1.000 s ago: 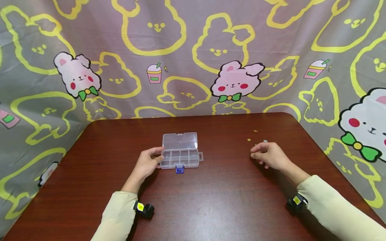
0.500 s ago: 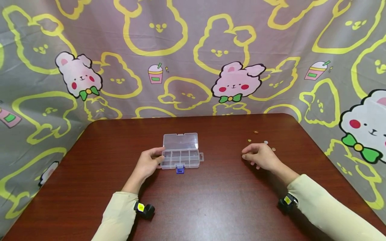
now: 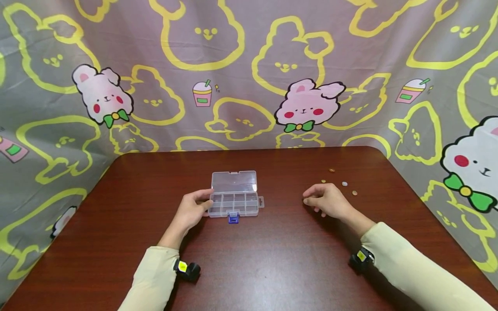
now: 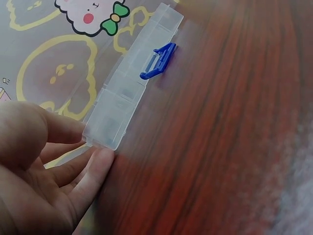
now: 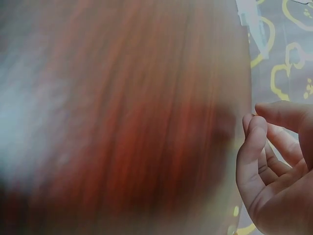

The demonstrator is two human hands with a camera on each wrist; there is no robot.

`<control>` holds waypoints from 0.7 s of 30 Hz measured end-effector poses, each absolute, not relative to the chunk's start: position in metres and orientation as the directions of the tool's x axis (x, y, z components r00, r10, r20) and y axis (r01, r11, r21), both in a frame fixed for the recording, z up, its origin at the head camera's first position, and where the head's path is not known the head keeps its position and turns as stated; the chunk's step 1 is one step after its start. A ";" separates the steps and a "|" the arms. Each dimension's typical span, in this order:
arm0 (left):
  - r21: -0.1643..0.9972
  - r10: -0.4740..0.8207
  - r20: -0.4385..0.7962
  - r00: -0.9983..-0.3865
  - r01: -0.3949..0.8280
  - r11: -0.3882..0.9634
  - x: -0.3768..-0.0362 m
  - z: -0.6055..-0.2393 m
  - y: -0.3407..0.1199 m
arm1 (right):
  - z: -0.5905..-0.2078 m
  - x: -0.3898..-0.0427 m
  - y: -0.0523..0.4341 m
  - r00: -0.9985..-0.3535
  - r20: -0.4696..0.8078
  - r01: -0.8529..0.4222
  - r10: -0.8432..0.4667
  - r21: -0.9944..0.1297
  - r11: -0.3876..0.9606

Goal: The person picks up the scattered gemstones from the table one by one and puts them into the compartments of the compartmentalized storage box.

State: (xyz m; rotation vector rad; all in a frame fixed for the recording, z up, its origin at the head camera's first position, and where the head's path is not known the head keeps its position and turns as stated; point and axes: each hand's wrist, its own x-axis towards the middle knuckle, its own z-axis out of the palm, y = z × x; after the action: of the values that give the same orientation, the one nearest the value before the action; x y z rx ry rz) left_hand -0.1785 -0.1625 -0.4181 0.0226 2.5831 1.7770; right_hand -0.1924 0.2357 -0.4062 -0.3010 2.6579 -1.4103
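Observation:
A clear plastic compartment box point(image 3: 234, 211) with a blue latch point(image 3: 233, 219) lies on the table, its lid point(image 3: 234, 181) raised at the back. My left hand point(image 3: 192, 210) grips the box's left end; in the left wrist view, thumb and fingers point(image 4: 100, 164) close on its corner. To the right of the box, my right hand point(image 3: 326, 200) is over the table with thumb and forefinger pinched together. A tiny brownish edge shows between those fingertips in the right wrist view; I cannot tell what it is.
Several small button-like pieces lie beyond the right hand: an orange one point(image 3: 332, 170), a yellowish one point(image 3: 323, 181), a whitish one point(image 3: 344, 184) and a tan one point(image 3: 354, 193). A patterned curtain point(image 3: 241, 77) rises behind the brown table point(image 3: 272, 263).
My right hand has moved left, away from the small pieces and towards the box, uncovering the tan piece. My left hand and the box stay in place.

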 end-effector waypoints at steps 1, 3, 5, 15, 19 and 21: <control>0.934 0.016 0.004 -1.000 0.010 0.357 -0.178 -0.418 -0.162 | -0.406 -0.193 0.234 -0.973 -0.012 -0.120 -0.231 -0.828 0.548; 0.935 0.015 0.008 -1.000 0.013 0.353 -0.179 -0.419 -0.162 | -0.405 -0.194 0.231 -0.973 -0.016 -0.118 -0.232 -0.826 0.551; 0.937 0.016 0.013 -1.000 0.017 0.350 -0.179 -0.419 -0.162 | -0.404 -0.195 0.227 -0.972 -0.018 -0.117 -0.233 -0.826 0.551; 0.941 0.017 0.034 -0.999 0.038 0.337 -0.178 -0.419 -0.161 | -0.405 -0.197 0.214 -0.971 -0.025 -0.108 -0.237 -0.839 0.533; 0.942 0.017 0.033 -0.999 0.037 0.335 -0.177 -0.419 -0.161 | -0.405 -0.198 0.209 -0.971 -0.025 -0.107 -0.238 -0.844 0.525; 0.942 0.016 0.029 -0.999 0.032 0.333 -0.176 -0.419 -0.161 | -0.405 -0.199 0.207 -0.971 -0.019 -0.112 -0.240 -0.846 0.521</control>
State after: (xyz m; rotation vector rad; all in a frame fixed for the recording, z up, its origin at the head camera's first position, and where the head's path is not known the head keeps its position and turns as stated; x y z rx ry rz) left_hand -0.1765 -0.1606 -0.4189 0.0461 2.5768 1.8216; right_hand -0.1988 0.2071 -0.4047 -0.3051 2.6213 -1.4443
